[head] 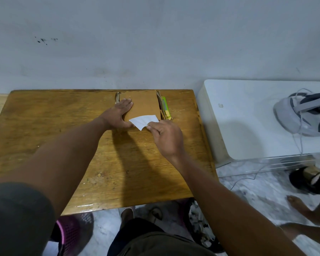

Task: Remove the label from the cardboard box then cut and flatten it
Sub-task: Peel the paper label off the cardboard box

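Observation:
A small brown cardboard box (143,104) lies flat at the far edge of the wooden table (63,126). My left hand (118,114) presses on the box's left side with its fingers straight. My right hand (164,135) pinches the near right corner of a white label (143,121), which is partly lifted off the box's near edge. A green utility knife (165,108) lies just to the right of the box, partly hidden by its flaps.
A white low unit (248,117) stands right of the table with a grey-white headset (303,113) and cable on it. Another person's foot (299,206) and a dark sandal (307,180) are on the floor at right. A purple basket (72,231) sits under the table.

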